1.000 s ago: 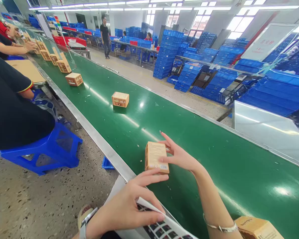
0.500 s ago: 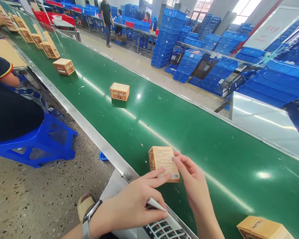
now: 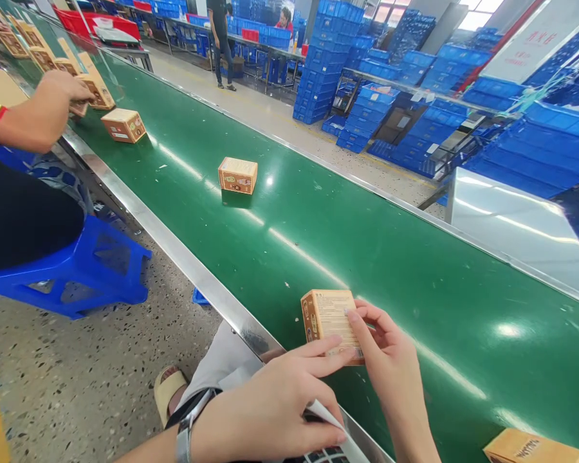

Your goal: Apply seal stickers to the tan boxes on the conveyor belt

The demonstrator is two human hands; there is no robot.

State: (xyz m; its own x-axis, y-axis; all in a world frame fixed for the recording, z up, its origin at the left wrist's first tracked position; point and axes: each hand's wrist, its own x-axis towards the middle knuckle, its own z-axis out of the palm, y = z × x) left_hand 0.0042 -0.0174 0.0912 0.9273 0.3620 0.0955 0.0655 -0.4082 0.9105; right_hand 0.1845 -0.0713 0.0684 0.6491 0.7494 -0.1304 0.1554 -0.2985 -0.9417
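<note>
Steadying one printed box point(image 3: 335, 315) with both hands at the near side of the green belt point(image 3: 367, 238).
Head view: the left hand point(image 3: 275, 399) pinches a curled sheet point(image 3: 327, 415) between thumb and bent finger, two more fingers reaching across the box; the right hand point(image 3: 393, 360) pinches its edge, other fingers curled. The sheet might crease or snag on the metal rail point(image 3: 197, 273), since that hand does double duty; uneven pressure could twist the box. Closed boxes: four, counting one cut off at lower right point(image 3: 535, 450); open ones, too blurred to count.
</note>
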